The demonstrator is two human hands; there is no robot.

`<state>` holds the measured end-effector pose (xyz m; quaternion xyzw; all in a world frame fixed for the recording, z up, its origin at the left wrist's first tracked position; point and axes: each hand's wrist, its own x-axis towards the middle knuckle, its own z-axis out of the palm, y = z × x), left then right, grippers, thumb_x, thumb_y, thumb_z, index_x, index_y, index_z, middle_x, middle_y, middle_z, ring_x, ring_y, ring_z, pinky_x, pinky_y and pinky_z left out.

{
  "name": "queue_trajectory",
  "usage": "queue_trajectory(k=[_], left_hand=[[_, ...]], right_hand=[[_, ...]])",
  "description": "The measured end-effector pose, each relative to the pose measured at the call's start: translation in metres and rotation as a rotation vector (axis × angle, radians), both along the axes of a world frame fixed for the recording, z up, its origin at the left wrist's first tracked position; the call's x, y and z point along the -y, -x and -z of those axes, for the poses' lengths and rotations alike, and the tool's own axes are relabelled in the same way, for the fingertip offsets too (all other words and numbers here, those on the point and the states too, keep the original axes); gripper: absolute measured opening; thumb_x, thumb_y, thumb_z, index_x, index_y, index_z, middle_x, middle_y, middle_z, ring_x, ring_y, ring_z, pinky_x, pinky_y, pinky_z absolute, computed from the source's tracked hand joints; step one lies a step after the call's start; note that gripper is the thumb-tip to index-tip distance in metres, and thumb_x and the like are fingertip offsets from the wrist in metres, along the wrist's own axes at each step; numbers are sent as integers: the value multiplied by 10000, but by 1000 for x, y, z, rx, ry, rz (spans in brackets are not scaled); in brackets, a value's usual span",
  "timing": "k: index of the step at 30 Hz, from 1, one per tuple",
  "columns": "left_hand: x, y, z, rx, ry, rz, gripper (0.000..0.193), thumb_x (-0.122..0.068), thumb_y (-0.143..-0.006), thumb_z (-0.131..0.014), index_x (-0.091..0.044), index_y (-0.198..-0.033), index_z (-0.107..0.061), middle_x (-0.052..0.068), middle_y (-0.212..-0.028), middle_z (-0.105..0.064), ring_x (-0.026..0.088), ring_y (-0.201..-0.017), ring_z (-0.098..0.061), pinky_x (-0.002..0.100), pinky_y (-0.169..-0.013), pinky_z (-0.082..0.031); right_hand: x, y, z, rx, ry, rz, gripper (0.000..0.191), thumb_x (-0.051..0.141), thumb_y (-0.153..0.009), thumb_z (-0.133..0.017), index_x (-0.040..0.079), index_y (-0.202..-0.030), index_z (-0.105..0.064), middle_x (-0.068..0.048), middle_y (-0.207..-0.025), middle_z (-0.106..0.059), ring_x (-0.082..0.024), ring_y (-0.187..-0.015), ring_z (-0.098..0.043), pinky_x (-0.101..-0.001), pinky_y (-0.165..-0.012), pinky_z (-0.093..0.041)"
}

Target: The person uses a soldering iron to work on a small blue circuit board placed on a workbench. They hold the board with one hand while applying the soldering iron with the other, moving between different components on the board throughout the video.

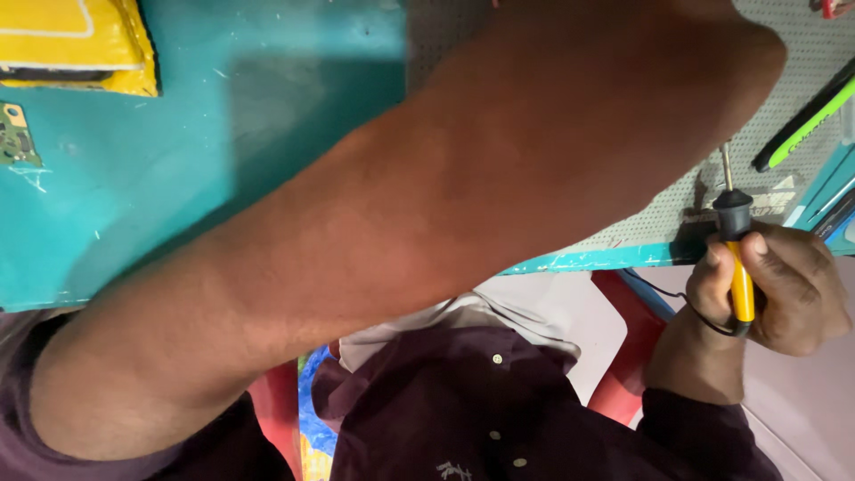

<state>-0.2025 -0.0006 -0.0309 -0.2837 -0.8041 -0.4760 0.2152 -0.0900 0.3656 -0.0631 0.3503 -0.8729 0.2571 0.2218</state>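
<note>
My right hand is at the lower right, just off the front edge of the teal table. It is closed around the yellow handle of a soldering iron. The iron has a black collar, and its thin metal tip points up over a grey perforated mat. A thin black cable loops round my wrist below the handle. My left arm crosses the whole picture from the lower left to the upper right. It hides much of the table, and its hand lies beyond the top edge, out of sight.
A yellow padded package lies at the table's top left, with a small green circuit board below it. A black and green tool rests at the right edge. Below the table are a red chair and my dark shirt.
</note>
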Motion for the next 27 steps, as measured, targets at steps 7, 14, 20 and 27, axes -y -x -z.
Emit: queue_trajectory(k=[7,14,20,27], left_hand=[[-2,6,-8,-19,101,-16,141,-59,-695,-746,-55,-705,-605,95,-677,-581,248,-671,-665,400,-528,-494],[5,8,-19,26,167,129,79,-70,-758,-725,-42,-764,-652,150,-727,-624,314,-645,-670,451,-537,-527],[3,14,-32,116,303,218,113,-85,-808,-721,-18,-772,-638,151,-712,-635,331,-619,-670,452,-527,-537],[-4,13,-37,243,336,296,266,-214,-1016,-737,-33,-843,-646,101,-763,-621,297,-612,-633,438,-529,-501]], right_hand=[[3,3,-2,-17,14,-11,259,112,-995,-826,-101,-1001,-680,-243,-861,-706,-340,-704,-710,-385,-579,-558],[13,3,-13,25,-10,55,240,154,-988,-849,-43,-1039,-722,-197,-877,-692,-353,-745,-720,-395,-615,-582],[17,15,-25,52,-42,-17,267,160,-940,-852,-46,-1042,-717,-182,-825,-690,-327,-692,-719,-409,-586,-602],[21,16,-40,141,-98,-10,296,129,-908,-886,-15,-1107,-721,-168,-839,-688,-321,-709,-713,-404,-629,-589]])
